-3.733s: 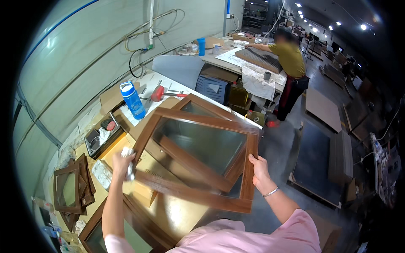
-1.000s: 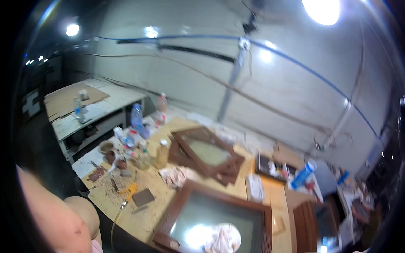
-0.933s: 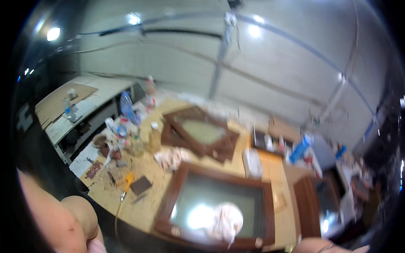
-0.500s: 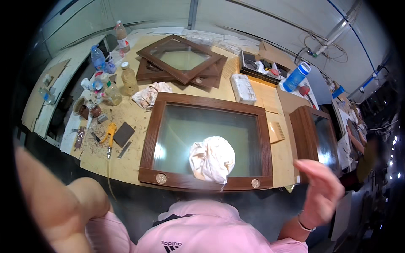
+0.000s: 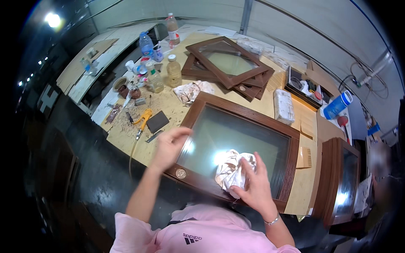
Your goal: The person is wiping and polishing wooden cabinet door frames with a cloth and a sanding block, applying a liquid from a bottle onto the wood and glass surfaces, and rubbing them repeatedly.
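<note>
A brown wood-framed glass cabinet door (image 5: 291, 168) lies at the table's front edge. On its glass, near the lower rail, sits a crumpled white stained cloth (image 5: 230, 168). My right hand (image 5: 258, 189) reaches over the cloth's right side, thumb and fingers spread apart; the fingers overlap the cloth, with no grip visible. Beside the door's left rail hovers my left hand (image 5: 168, 147), fingers loosely bent and nothing visible in them. Round hinge holes, one of them a hinge hole (image 5: 181, 173) at the near left corner, mark the near rail.
Stacked brown framed doors (image 5: 230, 80) lie at the back, near a white wrapped block (image 5: 283, 106) and a tool box (image 5: 308, 86). Bottles (image 5: 174, 71), a second rag (image 5: 192, 91), a yellow air blow gun (image 5: 145, 118) and a dark sanding block (image 5: 157, 122) occupy the left. More doors (image 5: 337, 181) stand right.
Both hands have come inward from the sides, the right one to the cloth and the left one to the door's left rail. The whole view has turned, shifting the table rightward.
</note>
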The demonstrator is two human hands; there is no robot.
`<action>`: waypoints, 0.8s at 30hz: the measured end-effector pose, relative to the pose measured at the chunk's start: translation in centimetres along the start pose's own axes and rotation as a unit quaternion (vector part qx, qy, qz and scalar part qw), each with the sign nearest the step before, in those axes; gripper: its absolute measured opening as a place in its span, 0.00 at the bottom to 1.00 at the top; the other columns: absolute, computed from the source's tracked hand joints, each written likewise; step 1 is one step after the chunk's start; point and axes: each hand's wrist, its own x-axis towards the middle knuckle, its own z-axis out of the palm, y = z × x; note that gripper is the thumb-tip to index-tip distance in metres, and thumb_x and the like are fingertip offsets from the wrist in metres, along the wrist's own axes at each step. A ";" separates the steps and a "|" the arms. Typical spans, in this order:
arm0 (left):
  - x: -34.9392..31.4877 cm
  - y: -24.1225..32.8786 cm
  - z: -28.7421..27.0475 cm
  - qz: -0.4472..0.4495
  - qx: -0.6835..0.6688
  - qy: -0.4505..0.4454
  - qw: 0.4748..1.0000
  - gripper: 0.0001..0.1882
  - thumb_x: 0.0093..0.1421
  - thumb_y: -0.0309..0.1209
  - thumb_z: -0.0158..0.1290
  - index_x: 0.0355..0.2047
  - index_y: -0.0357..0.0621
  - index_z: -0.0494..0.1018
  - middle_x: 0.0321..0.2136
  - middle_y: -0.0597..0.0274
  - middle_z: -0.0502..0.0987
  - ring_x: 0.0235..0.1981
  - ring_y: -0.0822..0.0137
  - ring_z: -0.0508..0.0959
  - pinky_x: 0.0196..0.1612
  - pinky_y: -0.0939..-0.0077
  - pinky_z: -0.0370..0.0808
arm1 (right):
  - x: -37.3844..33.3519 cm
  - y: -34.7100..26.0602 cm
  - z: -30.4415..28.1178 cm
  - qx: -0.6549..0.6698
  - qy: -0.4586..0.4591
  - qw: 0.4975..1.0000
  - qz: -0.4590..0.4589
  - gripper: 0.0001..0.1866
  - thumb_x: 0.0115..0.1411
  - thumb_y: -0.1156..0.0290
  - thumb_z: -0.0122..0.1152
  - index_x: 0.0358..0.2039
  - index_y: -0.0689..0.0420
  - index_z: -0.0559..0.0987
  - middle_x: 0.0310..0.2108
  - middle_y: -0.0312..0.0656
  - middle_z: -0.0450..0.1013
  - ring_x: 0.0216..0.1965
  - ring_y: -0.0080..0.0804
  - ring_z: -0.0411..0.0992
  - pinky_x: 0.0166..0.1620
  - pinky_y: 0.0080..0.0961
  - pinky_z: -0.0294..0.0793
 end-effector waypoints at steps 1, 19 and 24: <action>0.4 -3.4 -2.6 -0.049 0.015 0.093 0.994 0.10 0.56 0.24 0.58 0.39 0.37 0.79 0.35 0.58 0.81 0.36 0.65 0.80 0.42 0.70 0.75 | 0.6 -0.4 0.7 -0.003 -0.020 1.000 -0.021 0.37 0.46 0.59 0.71 0.57 0.57 0.73 0.64 0.66 0.54 0.64 0.64 0.54 0.65 0.49 0.58; -0.3 -19.9 -11.7 -0.054 0.400 0.023 0.915 0.10 0.48 0.18 0.59 0.31 0.40 0.73 0.26 0.56 0.76 0.31 0.56 0.77 0.35 0.64 0.74 | -0.2 2.6 6.2 -0.133 0.272 0.945 0.122 0.14 0.44 0.81 0.53 0.34 0.60 0.71 0.39 0.50 0.72 0.41 0.51 0.70 0.43 0.41 0.71; -0.5 -20.9 -12.1 -0.075 0.325 -0.019 0.943 0.10 0.47 0.18 0.59 0.33 0.37 0.76 0.25 0.58 0.74 0.24 0.63 0.75 0.32 0.71 0.73 | 0.0 2.3 6.1 -0.139 0.265 0.946 0.126 0.14 0.43 0.81 0.53 0.34 0.60 0.71 0.38 0.50 0.71 0.40 0.51 0.70 0.42 0.42 0.70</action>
